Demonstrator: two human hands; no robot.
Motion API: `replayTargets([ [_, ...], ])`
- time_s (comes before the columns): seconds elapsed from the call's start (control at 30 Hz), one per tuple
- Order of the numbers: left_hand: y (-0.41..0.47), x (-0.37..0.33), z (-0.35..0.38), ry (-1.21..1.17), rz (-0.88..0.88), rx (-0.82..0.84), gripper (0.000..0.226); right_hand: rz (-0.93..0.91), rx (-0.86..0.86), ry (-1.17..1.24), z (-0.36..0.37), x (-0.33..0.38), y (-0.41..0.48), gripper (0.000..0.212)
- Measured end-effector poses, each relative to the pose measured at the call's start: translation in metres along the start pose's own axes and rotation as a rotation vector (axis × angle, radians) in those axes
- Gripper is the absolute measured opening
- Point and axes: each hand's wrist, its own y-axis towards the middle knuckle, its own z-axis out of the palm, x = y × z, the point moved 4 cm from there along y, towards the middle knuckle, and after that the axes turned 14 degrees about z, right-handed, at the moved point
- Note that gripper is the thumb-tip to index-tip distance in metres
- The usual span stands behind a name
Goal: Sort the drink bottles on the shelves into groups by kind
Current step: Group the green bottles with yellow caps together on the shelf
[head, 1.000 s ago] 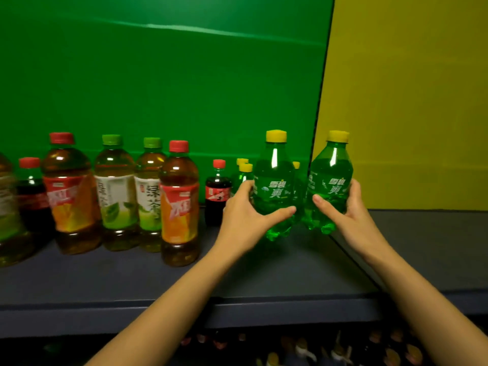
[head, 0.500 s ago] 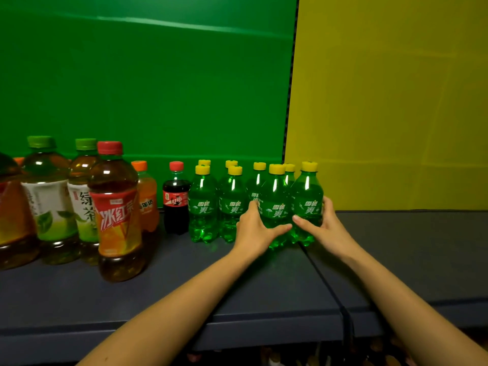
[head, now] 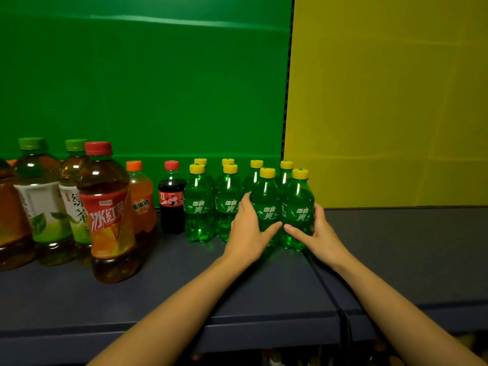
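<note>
Setting: A person's own view, looking forward and down at a dark blue-grey shelf [head: 171, 291]. Behind it are a green back panel [head: 145, 88] on the left and a yellow back panel [head: 390, 101] on the right.

Left hand: The left hand [head: 247, 231] grips the lower body of a small green soda bottle, the left green bottle [head: 266, 199]. The thumb lies across its front and the fingers curl round its left side.

Right hand: The right hand [head: 320, 233] grips the bottle next to it, the right green bottle [head: 298, 199], from the right side, with the thumb across the front. The two thumb tips almost meet.

Held bottles: Both are upright with yellow caps, side by side and touching. They sit at the front right of the soda cluster, just left of the seam where the panels meet.

Green soda group: Six more matching bottles [head: 199, 207] stand in tight rows to the left of and behind the held pair.

Cola bottle: One small dark cola bottle [head: 171, 207] with a red cap stands just left of the green group.

Orange soda bottle: An orange soda bottle [head: 142, 199] with an orange cap stands left of the cola, partly behind a larger bottle.

Iced tea bottle: A large amber iced tea bottle [head: 108, 220] has a red cap and a red and orange label. It stands nearest the front edge.

Green tea bottles: Two large green tea bottles [head: 39, 207] with green caps stand at the far left, with another amber bottle cut off by the frame edge.

Below the shelf: Dim round shapes [head: 274, 357] may be more bottle caps, but it is too dark to be sure.
</note>
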Motion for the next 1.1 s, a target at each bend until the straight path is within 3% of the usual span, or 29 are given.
replayTargets([
  [0.23,0.005,-0.025,-0.022,0.42,0.289,-0.076,0.087,-0.059,-0.101,-0.109,-0.002,0.001,-0.004,0.084],
  [0.37,0.021,-0.026,-0.024,0.648,0.288,-0.005,0.088,-0.064,-0.125,-0.129,-0.001,0.0,-0.001,0.083],
  [0.63,0.032,-0.013,-0.022,0.716,0.255,0.027,0.092,-0.061,-0.136,-0.168,0.006,-0.005,0.015,0.084],
  [0.9,0.023,-0.006,-0.022,0.735,0.349,0.015,0.082,-0.05,-0.128,-0.175,0.009,-0.005,0.016,0.085],
  [1.0,0.008,-0.007,-0.036,0.735,0.439,-0.076,0.067,-0.124,-0.284,-0.228,0.006,0.008,0.003,0.079],
  [1.1,-0.022,0.008,-0.081,0.686,0.468,-0.164,0.041,-0.312,-0.453,-0.255,0.024,0.04,-0.013,0.055],
])
